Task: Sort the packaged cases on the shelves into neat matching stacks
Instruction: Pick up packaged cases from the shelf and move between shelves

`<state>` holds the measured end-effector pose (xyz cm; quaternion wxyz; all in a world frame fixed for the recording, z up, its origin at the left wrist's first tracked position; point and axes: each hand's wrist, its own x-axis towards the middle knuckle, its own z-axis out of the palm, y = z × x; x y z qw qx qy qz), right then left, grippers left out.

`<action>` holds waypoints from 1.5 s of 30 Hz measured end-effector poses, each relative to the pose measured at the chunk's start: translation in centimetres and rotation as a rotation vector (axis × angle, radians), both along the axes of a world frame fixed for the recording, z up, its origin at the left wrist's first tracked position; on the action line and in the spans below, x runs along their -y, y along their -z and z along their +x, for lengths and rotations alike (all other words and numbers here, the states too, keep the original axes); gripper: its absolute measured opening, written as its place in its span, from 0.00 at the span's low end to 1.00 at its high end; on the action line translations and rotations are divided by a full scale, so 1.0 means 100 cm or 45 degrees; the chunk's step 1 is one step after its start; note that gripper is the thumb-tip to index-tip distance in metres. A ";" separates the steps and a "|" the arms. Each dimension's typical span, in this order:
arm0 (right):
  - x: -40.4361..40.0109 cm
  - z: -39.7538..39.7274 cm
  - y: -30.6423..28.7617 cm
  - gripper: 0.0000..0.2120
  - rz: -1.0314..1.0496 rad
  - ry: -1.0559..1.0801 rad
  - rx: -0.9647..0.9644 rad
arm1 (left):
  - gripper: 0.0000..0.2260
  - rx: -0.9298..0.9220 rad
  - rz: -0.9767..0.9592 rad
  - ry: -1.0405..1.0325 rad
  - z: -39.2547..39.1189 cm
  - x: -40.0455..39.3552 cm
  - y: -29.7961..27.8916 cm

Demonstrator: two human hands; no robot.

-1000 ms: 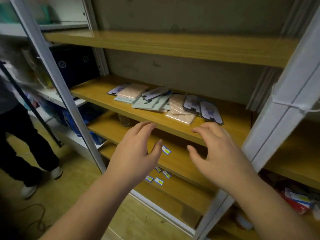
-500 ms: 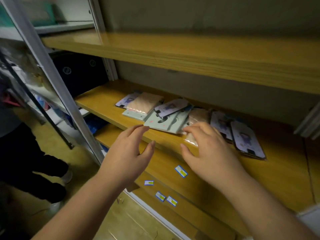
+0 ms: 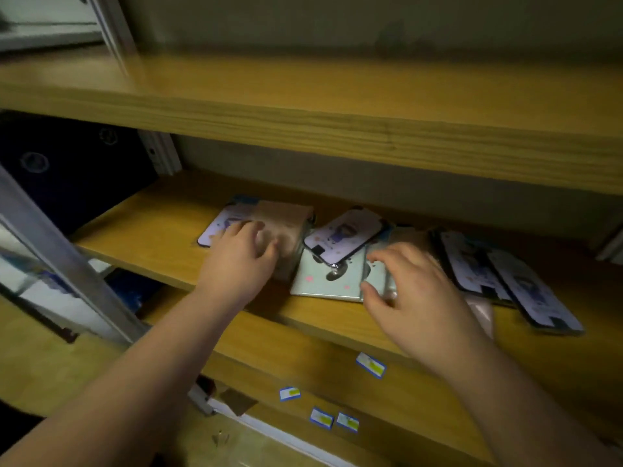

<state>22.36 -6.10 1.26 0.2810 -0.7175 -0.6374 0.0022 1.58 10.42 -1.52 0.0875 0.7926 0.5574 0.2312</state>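
Since half a second ago we have moved both hands onto the cases mid-frame on the wooden shelf [image 3: 141,244]. Our left hand [image 3: 236,261] rests relaxed on the beige case [image 3: 286,220]; our right hand [image 3: 414,291] pinches the mint case [image 3: 323,281].

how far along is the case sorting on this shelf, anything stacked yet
Done: nothing is stacked; the cases lie overlapped on the middle shelf. In hand: the left hand rests on the tan case lying over a lavender one; the right hand reaches onto the mint cases. Left: lift the lavender case off the mint ones, gather the two lavender cases at right, and square up matching stacks.
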 end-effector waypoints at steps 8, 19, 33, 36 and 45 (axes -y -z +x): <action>-0.021 -0.028 0.010 0.17 -0.013 0.096 -0.022 | 0.33 -0.292 -0.164 -0.043 -0.006 -0.082 0.011; -0.034 -0.022 0.016 0.16 -0.019 0.411 -0.103 | 0.23 0.842 -0.532 0.056 -0.025 -0.087 -0.003; -0.128 -0.026 0.008 0.55 -0.695 0.557 -0.008 | 0.08 1.358 -0.683 0.233 -0.037 -0.008 -0.009; -0.127 -0.022 0.002 0.57 -0.650 0.577 -0.036 | 0.10 1.412 -0.680 0.216 -0.037 -0.004 -0.010; -0.119 0.006 -0.006 0.24 -0.344 0.491 -0.657 | 0.10 1.499 -0.780 0.267 -0.035 -0.002 -0.005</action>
